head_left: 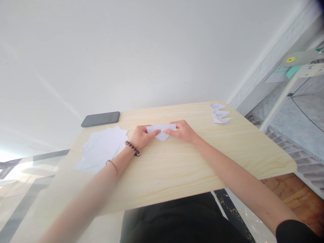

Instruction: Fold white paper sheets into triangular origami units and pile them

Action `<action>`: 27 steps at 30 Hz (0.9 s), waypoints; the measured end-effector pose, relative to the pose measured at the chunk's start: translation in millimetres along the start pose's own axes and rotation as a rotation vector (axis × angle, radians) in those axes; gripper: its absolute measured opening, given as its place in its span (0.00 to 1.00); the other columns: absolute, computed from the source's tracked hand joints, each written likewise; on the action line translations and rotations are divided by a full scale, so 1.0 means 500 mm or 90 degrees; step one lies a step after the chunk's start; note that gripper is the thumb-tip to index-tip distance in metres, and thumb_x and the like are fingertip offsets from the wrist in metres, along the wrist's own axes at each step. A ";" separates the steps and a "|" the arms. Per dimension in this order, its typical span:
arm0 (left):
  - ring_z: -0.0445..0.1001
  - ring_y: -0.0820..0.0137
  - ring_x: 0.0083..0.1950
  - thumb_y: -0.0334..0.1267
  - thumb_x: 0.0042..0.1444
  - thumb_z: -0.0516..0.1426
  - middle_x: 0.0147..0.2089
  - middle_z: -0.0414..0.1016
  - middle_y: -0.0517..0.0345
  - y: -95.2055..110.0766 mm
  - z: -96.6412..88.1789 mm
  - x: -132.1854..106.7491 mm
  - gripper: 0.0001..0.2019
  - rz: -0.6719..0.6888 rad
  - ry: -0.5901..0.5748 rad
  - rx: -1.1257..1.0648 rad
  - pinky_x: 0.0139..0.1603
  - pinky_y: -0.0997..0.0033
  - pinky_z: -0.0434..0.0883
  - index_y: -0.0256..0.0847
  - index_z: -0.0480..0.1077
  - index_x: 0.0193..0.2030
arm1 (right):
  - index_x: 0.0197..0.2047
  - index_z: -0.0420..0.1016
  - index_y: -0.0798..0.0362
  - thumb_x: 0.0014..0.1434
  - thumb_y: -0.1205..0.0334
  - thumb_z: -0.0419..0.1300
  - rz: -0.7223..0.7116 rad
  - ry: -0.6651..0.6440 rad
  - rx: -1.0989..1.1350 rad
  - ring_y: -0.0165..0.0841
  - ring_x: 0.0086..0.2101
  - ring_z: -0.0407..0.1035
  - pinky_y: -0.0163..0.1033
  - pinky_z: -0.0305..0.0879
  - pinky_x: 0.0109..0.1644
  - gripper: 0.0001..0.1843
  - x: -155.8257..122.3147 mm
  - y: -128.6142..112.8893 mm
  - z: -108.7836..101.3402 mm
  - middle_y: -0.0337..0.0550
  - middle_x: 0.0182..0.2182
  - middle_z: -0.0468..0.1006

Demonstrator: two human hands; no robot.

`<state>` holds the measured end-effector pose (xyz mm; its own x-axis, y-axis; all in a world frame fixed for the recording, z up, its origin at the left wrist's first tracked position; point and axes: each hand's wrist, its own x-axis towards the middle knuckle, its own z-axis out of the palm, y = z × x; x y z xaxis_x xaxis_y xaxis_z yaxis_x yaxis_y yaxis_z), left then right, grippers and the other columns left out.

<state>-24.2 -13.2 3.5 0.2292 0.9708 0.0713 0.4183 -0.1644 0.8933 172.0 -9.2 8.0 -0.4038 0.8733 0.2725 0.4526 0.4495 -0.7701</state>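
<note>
A white sheet of paper (162,128), folded with a straight strip along its top and a point facing me, is held just over the middle of the table. My left hand (143,136) pinches its left end, thumb on the front face. On the other end my right hand (183,131) grips likewise, its thumb almost meeting the left one. The fingers behind the paper are mostly hidden. Beside my left wrist lies a loose pile of white paper sheets (102,146). Several small folded paper pieces (219,113) sit in an overlapping row at the table's far right.
A dark phone (101,119) lies at the back left of the pale wooden table (162,175). The white wall (152,54) rises right behind the table. Off the right edge stands a light metal pole (278,98) with a cable near it.
</note>
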 end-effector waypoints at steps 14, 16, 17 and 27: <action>0.59 0.77 0.22 0.52 0.45 0.53 0.19 0.66 0.64 -0.001 -0.012 -0.001 0.18 0.017 0.008 0.169 0.22 0.78 0.55 0.38 0.72 0.24 | 0.21 0.65 0.58 0.48 0.47 0.55 0.051 -0.042 0.024 0.23 0.21 0.51 0.30 0.46 0.22 0.20 -0.004 0.015 -0.037 0.35 0.18 0.58; 0.60 0.77 0.22 0.52 0.46 0.53 0.20 0.66 0.64 -0.002 -0.015 -0.001 0.18 0.029 0.002 0.172 0.23 0.78 0.56 0.38 0.71 0.23 | 0.21 0.66 0.58 0.47 0.48 0.55 0.060 -0.043 0.026 0.23 0.21 0.51 0.30 0.47 0.22 0.20 -0.004 0.015 -0.043 0.35 0.18 0.59; 0.60 0.77 0.23 0.51 0.46 0.53 0.20 0.66 0.64 -0.002 -0.016 -0.001 0.17 0.035 -0.004 0.169 0.24 0.78 0.56 0.38 0.71 0.23 | 0.21 0.67 0.58 0.47 0.47 0.56 0.064 -0.042 0.027 0.23 0.21 0.51 0.30 0.47 0.22 0.20 -0.004 0.016 -0.045 0.36 0.18 0.59; 0.62 0.75 0.23 0.44 0.49 0.50 0.22 0.68 0.63 -0.004 -0.026 -0.002 0.14 0.054 -0.136 0.107 0.24 0.77 0.58 0.39 0.73 0.30 | 0.24 0.71 0.59 0.45 0.46 0.58 0.104 -0.059 0.075 0.24 0.21 0.56 0.31 0.52 0.23 0.21 -0.007 0.034 -0.054 0.37 0.18 0.66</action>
<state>-36.4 -11.6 7.6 0.4427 0.8961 0.0316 0.5258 -0.2880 0.8004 202.5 0.5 9.3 -0.4060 0.9096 0.0882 0.4242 0.2731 -0.8634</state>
